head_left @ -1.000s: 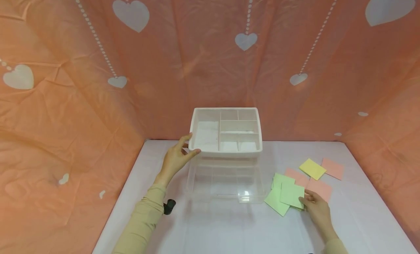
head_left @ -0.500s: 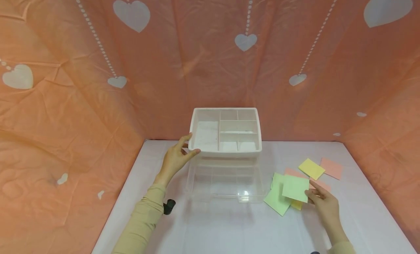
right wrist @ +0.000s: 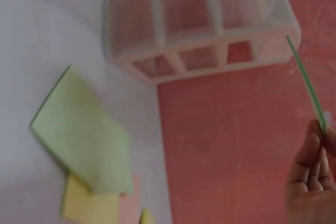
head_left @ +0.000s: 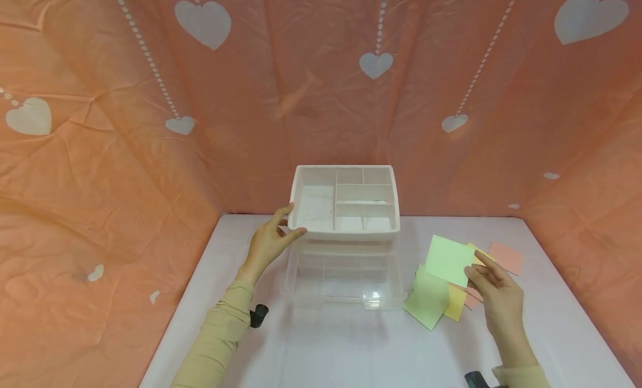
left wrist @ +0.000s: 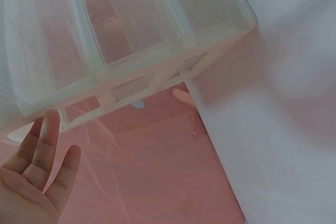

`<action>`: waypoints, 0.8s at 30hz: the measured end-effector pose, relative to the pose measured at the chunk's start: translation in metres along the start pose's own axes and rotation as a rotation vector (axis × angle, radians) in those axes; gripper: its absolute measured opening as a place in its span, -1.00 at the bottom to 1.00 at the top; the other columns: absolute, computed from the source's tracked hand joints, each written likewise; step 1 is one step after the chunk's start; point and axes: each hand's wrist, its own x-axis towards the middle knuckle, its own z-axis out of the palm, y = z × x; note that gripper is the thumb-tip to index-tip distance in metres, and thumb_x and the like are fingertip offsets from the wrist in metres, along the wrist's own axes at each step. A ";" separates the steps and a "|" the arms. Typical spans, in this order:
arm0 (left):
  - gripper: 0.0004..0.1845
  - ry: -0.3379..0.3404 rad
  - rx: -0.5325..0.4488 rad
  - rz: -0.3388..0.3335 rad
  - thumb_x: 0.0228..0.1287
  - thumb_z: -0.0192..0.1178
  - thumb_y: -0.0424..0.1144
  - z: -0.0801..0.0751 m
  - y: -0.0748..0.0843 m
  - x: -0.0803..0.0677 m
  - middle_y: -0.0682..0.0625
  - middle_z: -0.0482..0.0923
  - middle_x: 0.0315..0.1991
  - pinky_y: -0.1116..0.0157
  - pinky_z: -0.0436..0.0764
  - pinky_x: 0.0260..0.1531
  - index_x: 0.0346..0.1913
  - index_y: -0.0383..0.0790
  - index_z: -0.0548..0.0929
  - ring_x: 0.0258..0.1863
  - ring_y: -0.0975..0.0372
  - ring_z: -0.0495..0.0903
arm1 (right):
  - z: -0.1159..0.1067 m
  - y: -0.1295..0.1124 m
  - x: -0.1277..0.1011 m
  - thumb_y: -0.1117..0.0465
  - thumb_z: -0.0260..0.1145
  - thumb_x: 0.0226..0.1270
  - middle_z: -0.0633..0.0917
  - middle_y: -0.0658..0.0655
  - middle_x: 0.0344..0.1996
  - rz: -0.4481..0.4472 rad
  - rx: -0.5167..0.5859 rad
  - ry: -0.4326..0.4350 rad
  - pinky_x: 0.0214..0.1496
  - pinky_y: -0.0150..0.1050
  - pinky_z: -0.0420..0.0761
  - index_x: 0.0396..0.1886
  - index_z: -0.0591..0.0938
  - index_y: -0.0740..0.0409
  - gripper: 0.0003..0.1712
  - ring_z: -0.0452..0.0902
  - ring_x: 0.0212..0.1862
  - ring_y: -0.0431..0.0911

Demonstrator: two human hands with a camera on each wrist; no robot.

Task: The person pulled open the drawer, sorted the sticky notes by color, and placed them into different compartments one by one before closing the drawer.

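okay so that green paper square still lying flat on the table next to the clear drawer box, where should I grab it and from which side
Probably by its near corner, coming from the right. The green square on the table lies flat with a yellow sheet overlapping its right edge, and the clear drawer box crowds its left. Its near corner juts out over bare tablecloth, so a thumb and fingertip could lift and pinch it there.

The left hand (head_left: 268, 246) rests with fingers spread against the white plastic organiser's (head_left: 346, 201) near-left corner. The right hand (head_left: 496, 296) is raised right of it, fingertips pinching.

Raised green note (head_left: 448, 260) hides yellow note (head_left: 476, 250) behind.
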 end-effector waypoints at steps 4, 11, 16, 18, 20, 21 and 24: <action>-0.29 -0.002 -0.004 -0.003 0.07 0.27 0.17 0.000 0.000 -0.001 -0.15 0.65 -0.07 0.22 0.58 -0.39 0.31 0.15 0.34 -0.37 0.14 0.65 | 0.018 -0.012 -0.006 0.52 0.25 0.16 0.69 -0.11 -0.47 -0.073 0.098 -0.032 -0.32 -0.50 0.58 0.10 0.57 0.18 -0.52 0.58 -0.43 -0.29; -0.28 -0.008 -0.010 -0.011 0.07 0.26 0.18 0.000 0.001 -0.001 -0.14 0.64 -0.04 0.27 0.56 -0.42 0.32 0.14 0.33 -0.40 0.17 0.64 | 0.059 -0.032 -0.016 0.52 0.24 0.17 0.68 -0.10 -0.43 -0.163 0.098 -0.150 -0.33 -0.48 0.57 0.11 0.55 0.29 -0.54 0.57 -0.41 -0.30; -0.28 -0.014 -0.018 -0.017 0.08 0.25 0.20 0.000 0.002 -0.001 -0.14 0.63 -0.02 0.28 0.55 -0.42 0.32 0.15 0.32 -0.42 0.18 0.63 | 0.092 -0.037 -0.022 0.46 0.29 0.16 0.68 -0.12 -0.44 -0.167 0.058 -0.195 -0.34 -0.48 0.56 0.06 0.59 0.31 -0.58 0.56 -0.43 -0.31; -0.28 -0.016 -0.019 -0.019 0.08 0.25 0.20 -0.001 0.002 -0.001 -0.14 0.63 -0.01 0.28 0.55 -0.42 0.32 0.15 0.32 -0.41 0.18 0.63 | 0.104 -0.037 -0.024 0.46 0.31 0.14 0.68 -0.13 -0.44 -0.157 0.053 -0.208 -0.33 -0.47 0.57 0.05 0.58 0.35 -0.58 0.56 -0.42 -0.31; -0.28 -0.019 -0.020 -0.019 0.08 0.25 0.20 -0.001 0.001 -0.001 -0.14 0.62 -0.01 0.28 0.55 -0.42 0.32 0.15 0.32 -0.41 0.18 0.63 | 0.116 -0.037 -0.026 0.44 0.32 0.13 0.68 -0.15 -0.44 -0.141 0.031 -0.220 -0.32 -0.47 0.58 0.06 0.57 0.38 -0.57 0.57 -0.41 -0.32; -0.28 -0.019 -0.020 -0.020 0.08 0.25 0.20 -0.001 0.001 -0.001 -0.14 0.62 -0.01 0.28 0.55 -0.42 0.32 0.15 0.32 -0.41 0.18 0.63 | 0.122 -0.037 -0.027 0.43 0.33 0.13 0.67 -0.16 -0.44 -0.128 0.012 -0.227 -0.31 -0.46 0.58 0.07 0.56 0.38 -0.56 0.57 -0.41 -0.32; -0.29 -0.019 -0.022 -0.021 0.09 0.25 0.19 -0.001 0.001 -0.002 -0.14 0.62 -0.01 0.28 0.54 -0.42 0.32 0.16 0.32 -0.43 0.18 0.62 | 0.137 -0.035 -0.031 0.38 0.34 0.15 0.64 -0.21 -0.43 -0.081 -0.077 -0.268 -0.26 -0.44 0.59 0.10 0.55 0.31 -0.53 0.56 -0.40 -0.33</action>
